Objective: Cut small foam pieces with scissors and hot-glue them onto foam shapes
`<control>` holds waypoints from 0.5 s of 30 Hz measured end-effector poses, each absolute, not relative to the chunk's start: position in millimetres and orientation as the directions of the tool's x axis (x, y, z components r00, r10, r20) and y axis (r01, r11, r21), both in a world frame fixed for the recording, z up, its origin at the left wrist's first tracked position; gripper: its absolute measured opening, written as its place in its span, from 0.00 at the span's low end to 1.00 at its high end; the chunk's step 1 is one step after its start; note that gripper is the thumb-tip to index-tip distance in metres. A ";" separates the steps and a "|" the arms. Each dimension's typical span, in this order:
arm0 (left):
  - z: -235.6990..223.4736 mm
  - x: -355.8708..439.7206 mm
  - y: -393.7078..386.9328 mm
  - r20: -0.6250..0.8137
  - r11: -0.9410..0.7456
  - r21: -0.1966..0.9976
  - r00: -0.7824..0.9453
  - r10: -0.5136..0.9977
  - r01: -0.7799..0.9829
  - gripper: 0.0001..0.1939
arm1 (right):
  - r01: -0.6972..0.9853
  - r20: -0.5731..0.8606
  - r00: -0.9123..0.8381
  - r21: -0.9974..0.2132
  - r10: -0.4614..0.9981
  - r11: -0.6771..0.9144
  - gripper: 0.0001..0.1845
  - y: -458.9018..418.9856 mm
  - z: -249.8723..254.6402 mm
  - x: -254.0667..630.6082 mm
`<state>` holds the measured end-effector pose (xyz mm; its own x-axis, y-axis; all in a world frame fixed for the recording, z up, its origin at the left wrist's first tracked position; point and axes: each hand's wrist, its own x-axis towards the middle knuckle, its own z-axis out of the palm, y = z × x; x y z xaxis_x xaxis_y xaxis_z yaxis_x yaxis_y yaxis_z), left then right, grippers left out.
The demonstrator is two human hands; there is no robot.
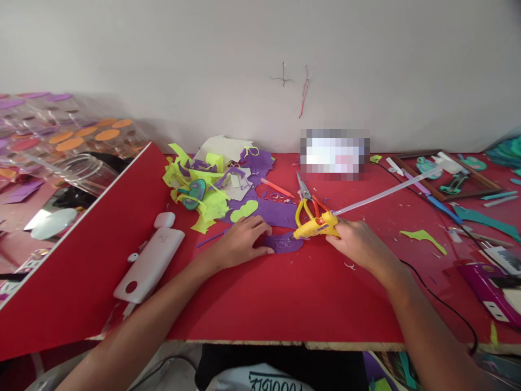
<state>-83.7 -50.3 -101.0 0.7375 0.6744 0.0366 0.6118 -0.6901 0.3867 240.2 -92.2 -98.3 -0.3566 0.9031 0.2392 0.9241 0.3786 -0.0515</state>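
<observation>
My right hand [355, 239] is wrapped round the handle of a yellow glue gun [313, 226], a long translucent glue stick [386, 191] poking out of its back. The nozzle points left and down, over the right part of a purple foam cutout [288, 244]. Whitish strands, apparently glue, lie on that cutout. Its left end is gripped between the thumb and fingers of my left hand [246, 241]. Just beyond are a lime green foam cutout [244, 210], a purple foam sheet [277, 212] and scissors [304, 198] with yellow and orange handles.
Foam scraps [211, 190] heap at the back left. A white power bank [150, 265] and an earbud case [164, 220] lie beside the red divider [101, 239]. To the right are a wooden frame [468, 193], a black cord [439, 304] and a magenta power strip [484, 288].
</observation>
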 end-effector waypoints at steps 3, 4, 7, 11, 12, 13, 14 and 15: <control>-99.2 -83.0 -51.1 0.022 -0.684 0.385 0.735 0.678 0.620 0.17 | 0.929 0.179 -0.345 -0.076 0.922 0.362 0.04 -91.9 -97.7 244.0; -98.5 -82.7 -51.3 0.017 -0.682 0.386 0.734 0.679 0.622 0.17 | 0.931 0.159 -0.339 -0.086 0.927 0.355 0.04 -91.9 -97.4 245.1; -97.5 -82.2 -51.6 0.007 -0.678 0.385 0.733 0.680 0.626 0.17 | 0.937 0.127 -0.310 -0.127 0.942 0.325 0.06 -92.0 -95.4 246.7; -99.6 -82.6 -51.1 0.015 -0.682 0.386 0.735 0.677 0.621 0.18 | 0.930 0.103 -0.241 -0.260 0.965 0.260 0.12 -92.6 -90.3 242.9; -100.3 -82.7 -51.0 0.019 -0.683 0.388 0.736 0.677 0.618 0.18 | 0.922 0.097 -0.224 -0.302 0.970 0.243 0.13 -92.7 -89.3 241.5; -100.9 -82.7 -50.8 0.023 -0.683 0.390 0.735 0.677 0.617 0.18 | 0.912 0.092 -0.210 -0.341 0.973 0.229 0.14 -92.8 -88.6 240.4; -101.3 -82.7 -50.6 0.026 -0.684 0.391 0.735 0.677 0.616 0.17 | 0.901 0.090 -0.197 -0.375 0.976 0.217 0.14 -92.8 -88.6 239.7; -101.7 -82.6 -50.5 0.028 -0.685 0.392 0.736 0.677 0.615 0.17 | 0.891 0.089 -0.187 -0.403 0.978 0.208 0.14 -92.7 -89.0 239.4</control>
